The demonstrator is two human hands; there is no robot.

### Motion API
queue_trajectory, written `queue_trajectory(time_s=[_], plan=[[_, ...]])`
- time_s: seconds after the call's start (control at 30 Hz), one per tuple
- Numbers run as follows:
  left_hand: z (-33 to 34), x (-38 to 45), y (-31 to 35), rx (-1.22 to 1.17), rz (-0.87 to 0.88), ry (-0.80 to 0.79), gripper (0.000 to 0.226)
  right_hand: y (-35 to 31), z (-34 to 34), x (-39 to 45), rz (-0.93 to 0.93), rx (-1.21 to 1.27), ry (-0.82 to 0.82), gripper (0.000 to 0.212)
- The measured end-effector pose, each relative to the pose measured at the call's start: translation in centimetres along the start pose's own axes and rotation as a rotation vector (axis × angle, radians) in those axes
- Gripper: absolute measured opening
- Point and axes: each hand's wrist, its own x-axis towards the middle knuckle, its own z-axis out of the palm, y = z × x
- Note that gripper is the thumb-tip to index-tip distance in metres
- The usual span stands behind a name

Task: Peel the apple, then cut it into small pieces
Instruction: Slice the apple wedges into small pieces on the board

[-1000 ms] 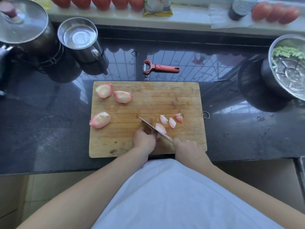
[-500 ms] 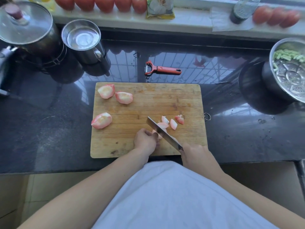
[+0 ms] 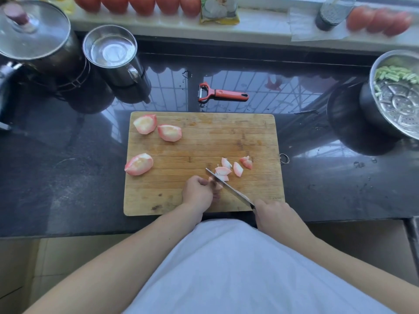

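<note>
already the peeling appears finished, since the pale, pink-tinged peeled apple quarters carry no skin: two (image 3: 145,124) (image 3: 169,132) are laid near the far left corner of the rectangular wooden cutting board (image 3: 256,134), and a third (image 3: 139,164) is set by its left edge. a fourth quarter (image 3: 217,183) is being cut near the middle of the near edge, pinned by the curled fingers of the left hand (image 3: 196,191), while the steel kitchen knife (image 3: 229,188) is gripped by its handle in the right hand (image 3: 275,213), fingers wrapped closed round it, the blade angled across the piece. a few small cut apple pieces (image 3: 238,169) are gathered just beyond the blade. by this judgement roughly a quarter of the cutting is under way and three quarters are left untouched. the red-handled peeler (image 3: 223,94) is left on the dark polished stone counter (image 3: 68,177) just past the board's far edge. open board is left along the far right corner and right edge for more pieces; the near edge is close to the counter's drop, and the holding fingertips are just beside the blade.
</note>
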Motion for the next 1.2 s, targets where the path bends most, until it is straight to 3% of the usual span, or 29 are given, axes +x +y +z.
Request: queue_trajectory(time_s=[0.2, 0.37, 0.73, 1.0, 1.2], plan=[[0.0, -0.6, 0.4, -0.022, 0.033, -0.003, 0.025, -3.6, 0.1, 4.5, -0.031, 0.094, 0.133, 0.01], [0.0, -0.5, 0.3, -0.012, 0.012, -0.012, 0.019, -2.2, -0.1, 3.4, 0.051, 0.266, 0.192, 0.015], [0.1, -0.3, 0.2, 0.005, -0.008, 0.021, 0.02, -1.1, 0.0, 0.4, 0.012, 0.065, 0.116, 0.014], [0.0, -0.6, 0.3, 0.014, 0.014, 0.017, 0.032, -1.6, -0.7, 0.1, 0.03, 0.04, 0.047, 0.013], [0.0, -0.8, 0.3, 0.036, 0.043, 0.033, 0.026, -1.9, -0.6, 0.0, 0.033, 0.069, 0.025, 0.01]])
